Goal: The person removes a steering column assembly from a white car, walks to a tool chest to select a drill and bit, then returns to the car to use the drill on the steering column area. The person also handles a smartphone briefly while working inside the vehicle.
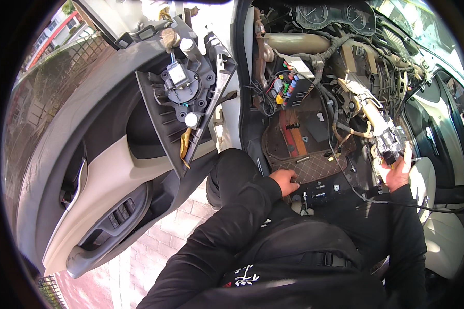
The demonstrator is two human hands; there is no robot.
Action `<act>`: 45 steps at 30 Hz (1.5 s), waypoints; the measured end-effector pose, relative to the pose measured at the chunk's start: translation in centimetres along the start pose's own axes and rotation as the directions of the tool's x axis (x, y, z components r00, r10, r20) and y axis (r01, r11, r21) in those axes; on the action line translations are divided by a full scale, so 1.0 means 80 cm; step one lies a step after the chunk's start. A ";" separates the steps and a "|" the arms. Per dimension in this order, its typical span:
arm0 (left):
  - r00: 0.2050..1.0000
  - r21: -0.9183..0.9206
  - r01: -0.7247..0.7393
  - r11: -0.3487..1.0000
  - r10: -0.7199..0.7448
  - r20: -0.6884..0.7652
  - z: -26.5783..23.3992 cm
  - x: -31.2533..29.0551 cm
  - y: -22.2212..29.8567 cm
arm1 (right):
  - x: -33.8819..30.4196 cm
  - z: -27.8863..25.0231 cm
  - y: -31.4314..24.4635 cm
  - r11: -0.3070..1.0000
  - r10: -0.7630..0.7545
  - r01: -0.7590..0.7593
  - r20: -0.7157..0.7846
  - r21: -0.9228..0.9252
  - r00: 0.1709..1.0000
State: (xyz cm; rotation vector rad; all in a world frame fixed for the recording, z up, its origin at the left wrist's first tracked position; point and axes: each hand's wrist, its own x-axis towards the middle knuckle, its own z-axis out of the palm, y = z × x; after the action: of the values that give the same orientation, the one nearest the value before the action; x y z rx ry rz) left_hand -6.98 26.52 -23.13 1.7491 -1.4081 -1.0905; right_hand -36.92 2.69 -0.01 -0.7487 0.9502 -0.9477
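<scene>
The open car door [103,170] stands left of the bare steering column [368,110]. The quilted floor mat [314,166] lies below that column. The right hand [397,172] clamps the column's lower end; the left hand [285,181], curled, rests on the mat's edge.

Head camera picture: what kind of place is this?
Probably the driver's footwell of a stripped car. An open door, a fuse box and a bare steering column, held by the right hand.
</scene>
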 end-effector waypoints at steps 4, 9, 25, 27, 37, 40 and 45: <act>0.999 -0.025 -0.006 1.000 0.007 0.031 -0.004 0.002 0.001 | -0.011 0.020 0.001 0.998 0.013 -0.021 0.143 0.055 0.990; 0.996 -0.109 0.018 0.994 -0.009 0.084 -0.012 0.011 0.009 | -0.017 0.035 0.006 0.997 0.027 -0.024 0.036 -0.071 0.999; 0.994 -0.991 -0.100 0.092 -0.039 -0.103 -0.065 0.306 0.123 | -0.008 0.026 0.004 0.999 0.036 -0.036 -0.076 0.001 0.996; 0.990 -0.989 -0.139 -0.050 0.031 -0.141 -0.067 0.336 0.144 | -0.001 0.014 0.002 1.000 -0.024 0.023 -0.101 -0.014 0.995; 0.930 -0.875 0.260 -0.409 0.351 0.112 -0.072 0.400 0.167 | 0.014 -0.025 -0.003 0.982 -0.047 0.029 -0.091 -0.187 0.995; 0.933 -0.892 0.246 -0.378 0.342 0.112 -0.074 0.403 0.169 | 0.013 -0.026 -0.002 0.982 -0.057 0.032 -0.132 -0.185 0.990; 0.914 -0.871 0.263 -0.414 0.396 0.088 -0.072 0.400 0.171 | 0.013 -0.028 0.001 0.985 -0.047 0.025 -0.131 -0.169 0.990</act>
State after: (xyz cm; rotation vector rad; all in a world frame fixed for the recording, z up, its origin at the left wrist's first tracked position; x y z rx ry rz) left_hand -5.26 -7.84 -15.45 -0.1085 -0.0658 -1.7505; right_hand -38.61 1.47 -1.31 -0.8532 1.1483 -0.9682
